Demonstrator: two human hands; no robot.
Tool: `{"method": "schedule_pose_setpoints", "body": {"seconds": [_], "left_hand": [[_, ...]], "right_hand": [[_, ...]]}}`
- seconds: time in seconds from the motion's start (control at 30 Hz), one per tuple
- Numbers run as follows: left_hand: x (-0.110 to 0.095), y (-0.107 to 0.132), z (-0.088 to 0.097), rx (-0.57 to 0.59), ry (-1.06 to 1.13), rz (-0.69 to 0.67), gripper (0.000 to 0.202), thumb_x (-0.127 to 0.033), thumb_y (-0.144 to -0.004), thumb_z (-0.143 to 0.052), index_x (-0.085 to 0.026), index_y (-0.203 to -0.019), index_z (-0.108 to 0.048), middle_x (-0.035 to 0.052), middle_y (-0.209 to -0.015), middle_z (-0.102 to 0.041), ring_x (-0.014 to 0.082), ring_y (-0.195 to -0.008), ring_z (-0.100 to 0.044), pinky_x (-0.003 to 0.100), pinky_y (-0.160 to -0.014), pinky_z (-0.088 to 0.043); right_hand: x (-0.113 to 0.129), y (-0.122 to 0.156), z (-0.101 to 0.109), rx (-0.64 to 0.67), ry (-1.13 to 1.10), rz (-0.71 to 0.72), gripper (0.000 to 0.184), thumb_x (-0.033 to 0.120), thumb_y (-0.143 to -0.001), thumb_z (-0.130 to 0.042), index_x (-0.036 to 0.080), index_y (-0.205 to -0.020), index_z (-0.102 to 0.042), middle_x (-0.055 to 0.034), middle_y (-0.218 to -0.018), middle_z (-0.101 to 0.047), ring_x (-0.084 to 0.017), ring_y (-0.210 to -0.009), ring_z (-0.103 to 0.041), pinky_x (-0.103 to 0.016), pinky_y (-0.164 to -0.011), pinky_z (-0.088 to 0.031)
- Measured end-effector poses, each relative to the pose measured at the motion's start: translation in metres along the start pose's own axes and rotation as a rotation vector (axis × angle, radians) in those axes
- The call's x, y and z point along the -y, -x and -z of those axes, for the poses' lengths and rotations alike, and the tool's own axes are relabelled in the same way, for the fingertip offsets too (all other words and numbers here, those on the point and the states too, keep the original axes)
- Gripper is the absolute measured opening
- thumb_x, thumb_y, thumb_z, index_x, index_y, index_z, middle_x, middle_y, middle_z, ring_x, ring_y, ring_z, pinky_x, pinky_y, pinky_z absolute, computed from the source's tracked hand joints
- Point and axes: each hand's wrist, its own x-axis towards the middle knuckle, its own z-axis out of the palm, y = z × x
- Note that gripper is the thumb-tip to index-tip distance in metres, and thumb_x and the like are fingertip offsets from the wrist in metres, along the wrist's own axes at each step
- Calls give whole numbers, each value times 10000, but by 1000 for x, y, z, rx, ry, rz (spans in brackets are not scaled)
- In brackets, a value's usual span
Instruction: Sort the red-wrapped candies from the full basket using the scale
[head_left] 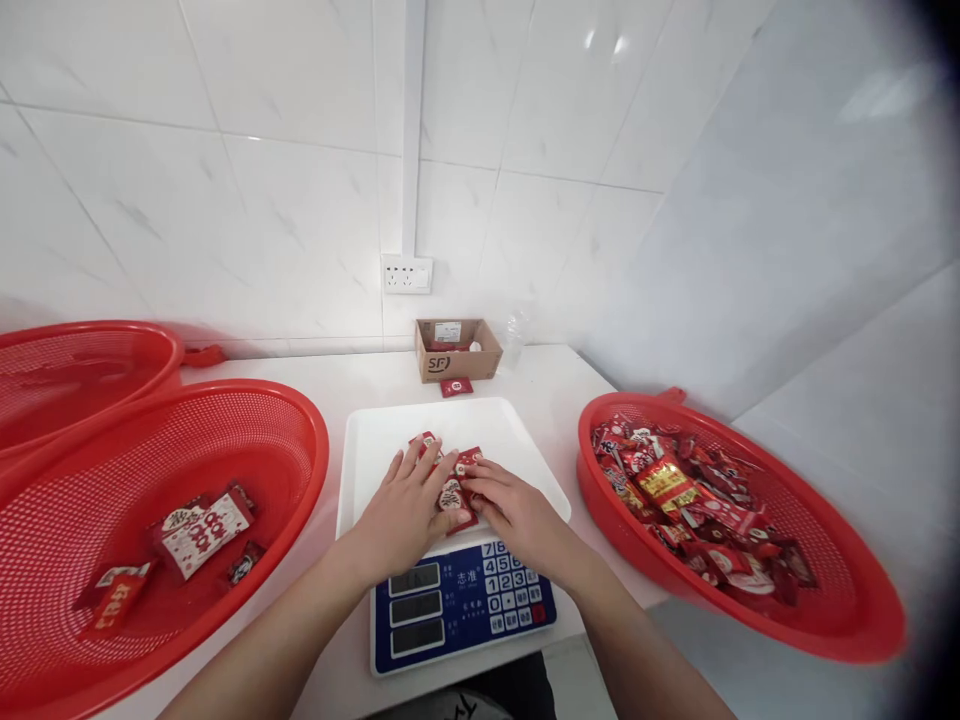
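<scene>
Small red snack packets (452, 499) with white print lie in a loose pile on the white pan (517, 428) of a digital scale. My left hand (405, 505) rests over the pile's left side, fingers stretched and spread, its thumb touching the front packet. From the right, my right hand (517, 508) reaches over the same pile with slightly bent fingers laid on the packets. Neither hand visibly grips a packet; parts of the pile are hidden under the fingers. Below the pan is the scale's blue panel (469, 622) with keys and three dark displays.
At right a red basket (847, 560) holds many wrapped snacks (697, 505). Another red basket (296, 420) at left holds several packets; a third red basket (161, 345) stands behind it. A cardboard box (469, 366), a single packet (456, 387) and a clear plastic cup (515, 335) are near the wall.
</scene>
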Motion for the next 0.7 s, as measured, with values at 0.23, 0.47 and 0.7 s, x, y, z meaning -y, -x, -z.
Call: {"method": "schedule_pose_setpoints", "body": {"seconds": [0.23, 0.47, 0.7], "left_hand": [[-2, -10, 2, 95, -11, -80, 616, -586, -891, -335, -266, -1417, -321, 99, -1483, -317, 347, -1376, -198, 570, -1065, -224], [8, -9, -5, 20, -19, -95, 600, -563, -900, -342, -249, -1411, -338, 94, -1481, -324, 328, -1369, -236, 551, -1073, -246], [8, 8, -4, -124, 133, -75, 496, -425, -942, -354, -264, -1410, -319, 55, -1468, -361, 262, -1390, -194, 521, -1084, -282]], "right_hand": [[-1, 25, 28, -100, 47, -58, 308, 237, -908, -445, 215, -1165, -612, -66, -1303, -543, -190, -1245, -451, -424, -1056, -367], [-49, 68, 116, -180, 275, -535, 373, 295, -899, -419, 217, -1234, -563, -61, -1350, -500, -225, -1256, -437, -382, -1059, -326], [-99, 84, 128, 92, 207, -698, 258, 218, -673, -662, 196, -925, -711, -57, -904, -720, -219, -784, -655, -299, -728, -499]]}}
